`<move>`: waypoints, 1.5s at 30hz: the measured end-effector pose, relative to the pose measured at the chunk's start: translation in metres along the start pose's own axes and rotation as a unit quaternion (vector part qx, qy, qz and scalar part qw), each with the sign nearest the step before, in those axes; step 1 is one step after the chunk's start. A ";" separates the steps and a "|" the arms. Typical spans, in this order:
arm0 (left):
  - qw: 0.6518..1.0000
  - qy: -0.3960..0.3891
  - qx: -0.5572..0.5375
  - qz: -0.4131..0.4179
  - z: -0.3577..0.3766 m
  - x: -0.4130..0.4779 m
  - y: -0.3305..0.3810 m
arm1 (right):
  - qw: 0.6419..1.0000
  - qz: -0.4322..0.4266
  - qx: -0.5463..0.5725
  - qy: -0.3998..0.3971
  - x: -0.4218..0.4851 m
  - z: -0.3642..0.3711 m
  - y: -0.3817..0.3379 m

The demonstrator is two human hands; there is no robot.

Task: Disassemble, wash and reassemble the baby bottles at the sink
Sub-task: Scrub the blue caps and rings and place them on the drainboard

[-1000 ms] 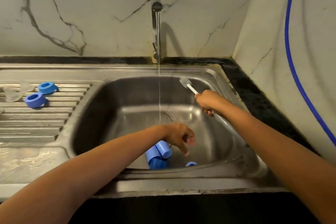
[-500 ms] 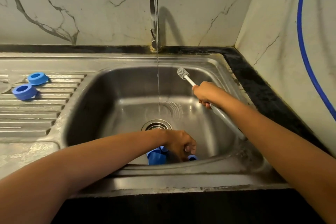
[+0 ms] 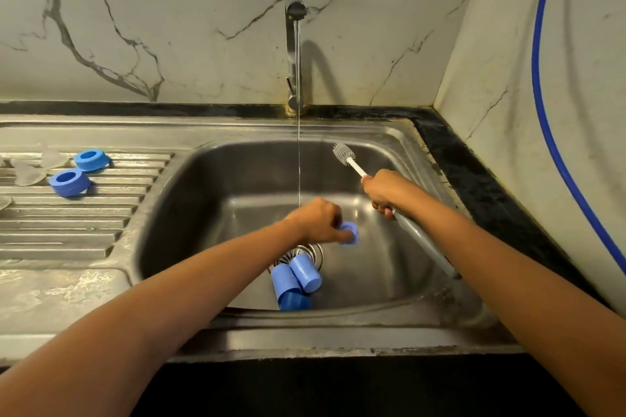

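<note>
- The marble wall (image 3: 169, 27) runs behind the sink and turns the corner on the right, where a blue hose (image 3: 538, 95) hangs down it.
- The steel sink (image 3: 210, 200) fills the middle. A ribbed drainboard (image 3: 67, 230) lies to its left, and a black counter strip (image 3: 474, 173) runs along the back and right side.
- The tap (image 3: 293, 44) stands at the back edge. A thin water stream (image 3: 298, 162) falls from it into the basin, just behind the left hand (image 3: 318, 222).
- The right hand (image 3: 384, 191) is closed in a fist round the bottle brush (image 3: 416, 237), above the right side of the basin. The grey handle slants back under the forearm. The bristle head (image 3: 342, 153) points up and away, to the right of the stream and apart from it.
- The left hand reaches over the basin floor near the drain (image 3: 313, 252), fingers curled down, pinching a small blue part (image 3: 350, 234). The part is blurred, and I cannot tell which piece of a bottle it is.
- Two pale blue bottle pieces (image 3: 294, 281) lie side by side and touching on the basin floor, at the near edge of the drain. A darker blue piece (image 3: 294, 301) lies at their near end.
- On the drainboard a rear blue ring (image 3: 89, 159) and a front blue ring (image 3: 69, 182) sit open side up, close but apart.
- Translucent teats (image 3: 27, 173) lie on the ribs just left of the rings.
</note>
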State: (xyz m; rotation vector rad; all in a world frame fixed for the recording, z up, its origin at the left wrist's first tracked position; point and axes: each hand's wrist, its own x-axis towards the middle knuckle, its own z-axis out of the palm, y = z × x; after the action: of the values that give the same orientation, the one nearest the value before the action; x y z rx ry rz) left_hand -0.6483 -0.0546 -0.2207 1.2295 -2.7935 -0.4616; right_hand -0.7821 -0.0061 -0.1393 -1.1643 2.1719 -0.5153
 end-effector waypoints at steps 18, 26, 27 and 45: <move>0.571 0.187 -0.767 -0.225 -0.085 0.002 -0.026 | 0.993 -0.009 0.110 -0.029 -0.038 0.002 -0.004; 0.562 0.211 -0.770 -0.216 -0.092 0.009 -0.017 | 0.984 0.016 0.167 -0.056 -0.055 0.008 0.000; 0.591 0.224 -0.740 -0.230 -0.091 0.009 -0.017 | 0.982 0.018 0.176 -0.063 -0.058 0.009 0.000; 0.550 0.245 -0.776 -0.190 -0.090 0.002 -0.014 | 0.982 -0.039 0.178 -0.052 -0.071 0.013 0.002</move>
State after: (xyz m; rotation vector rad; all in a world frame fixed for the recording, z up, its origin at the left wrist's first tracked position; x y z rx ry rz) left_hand -0.6249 -0.0875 -0.1393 0.9755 -0.7180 -1.6603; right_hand -0.7445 0.0544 -0.1264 -1.0532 1.8547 -0.8200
